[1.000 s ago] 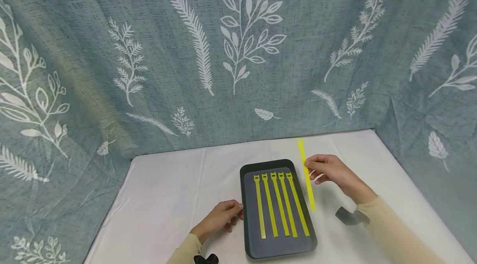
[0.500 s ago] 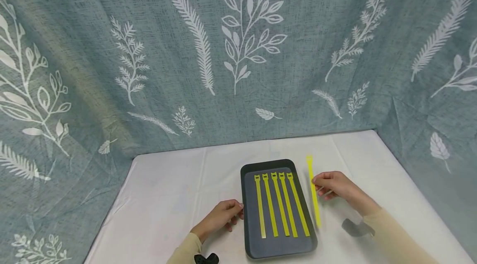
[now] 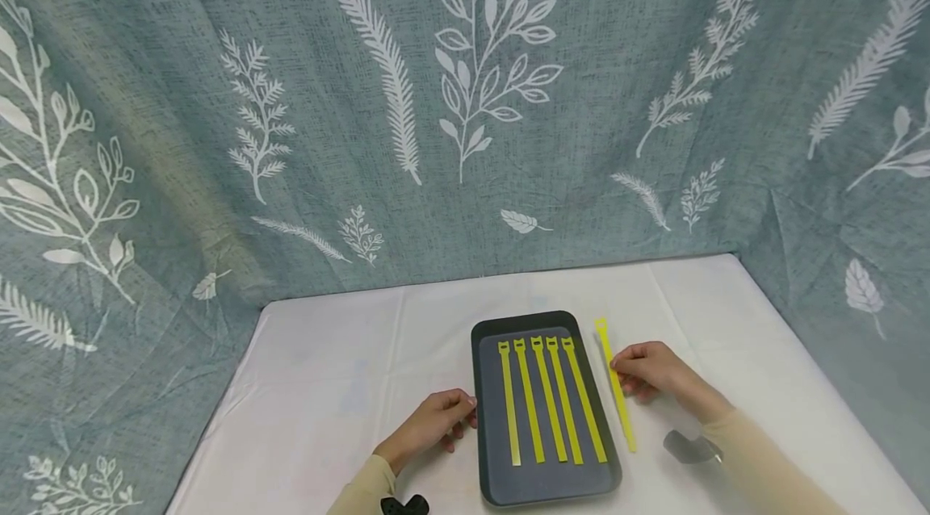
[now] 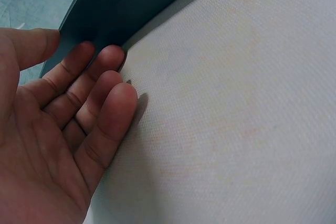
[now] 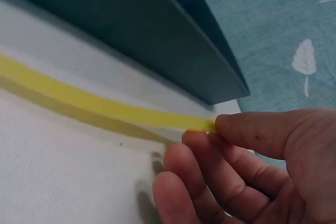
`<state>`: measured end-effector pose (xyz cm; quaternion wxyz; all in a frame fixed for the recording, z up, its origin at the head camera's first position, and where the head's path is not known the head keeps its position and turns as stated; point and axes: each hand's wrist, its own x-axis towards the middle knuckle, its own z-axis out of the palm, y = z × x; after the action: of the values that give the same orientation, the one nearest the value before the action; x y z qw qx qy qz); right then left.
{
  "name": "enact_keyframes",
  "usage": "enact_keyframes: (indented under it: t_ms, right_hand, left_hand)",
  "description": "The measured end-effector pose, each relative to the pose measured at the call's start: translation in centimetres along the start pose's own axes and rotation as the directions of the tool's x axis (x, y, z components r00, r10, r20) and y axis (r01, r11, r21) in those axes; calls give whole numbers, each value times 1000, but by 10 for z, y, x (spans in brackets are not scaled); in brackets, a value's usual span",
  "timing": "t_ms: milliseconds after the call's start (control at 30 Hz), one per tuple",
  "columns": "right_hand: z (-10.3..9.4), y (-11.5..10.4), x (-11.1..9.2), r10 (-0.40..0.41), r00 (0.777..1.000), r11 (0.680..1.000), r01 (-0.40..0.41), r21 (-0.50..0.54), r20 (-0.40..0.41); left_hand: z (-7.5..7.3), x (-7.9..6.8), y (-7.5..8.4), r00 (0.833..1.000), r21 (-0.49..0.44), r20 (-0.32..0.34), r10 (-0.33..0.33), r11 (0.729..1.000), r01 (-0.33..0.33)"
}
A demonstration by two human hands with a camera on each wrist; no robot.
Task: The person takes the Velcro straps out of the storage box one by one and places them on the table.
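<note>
A dark grey rectangular tray (image 3: 548, 491) holds several yellow hook-and-loop cable ties (image 3: 539, 402), laid side by side with their slotted heads toward the far end. Between thumb and forefinger, my right hand (image 3: 654, 374) pinches another yellow cable tie (image 3: 621, 406) just right of the tray. In the right wrist view this cable tie (image 5: 105, 109) runs low over the white cloth, its shadow close beneath. My left hand (image 3: 432, 422) is at the tray's left side; the left wrist view has its loosely bent fingers (image 4: 113, 111) at the outer wall and the thumb at the rim.
White cloth (image 3: 327, 386) covers the table. A blue-green curtain (image 3: 407, 240) with white leaf prints rises behind it and at both sides. Dark wrist devices show at the left wrist (image 3: 404, 505) and the right wrist (image 3: 690, 447).
My right hand has come nearer and slightly right with the cable tie, bringing it down close to the cloth beside the tray. The left hand and the tray have stayed in place.
</note>
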<state>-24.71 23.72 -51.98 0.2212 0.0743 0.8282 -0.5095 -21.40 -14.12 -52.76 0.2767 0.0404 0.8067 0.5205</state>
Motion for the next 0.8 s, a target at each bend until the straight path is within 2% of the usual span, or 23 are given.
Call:
enact_keyframes:
  t_ms: [433,800]
  right_hand:
    - [8,8,7,-1,997,992,-8,-123,-76]
    - [8,4,5,23,994,987,-39,-157,-104]
  left_hand:
    - [0,1,0,1000,-11,1,-4,1000,4]
    - [0,2,2,1000,-18,13,-2,1000,2]
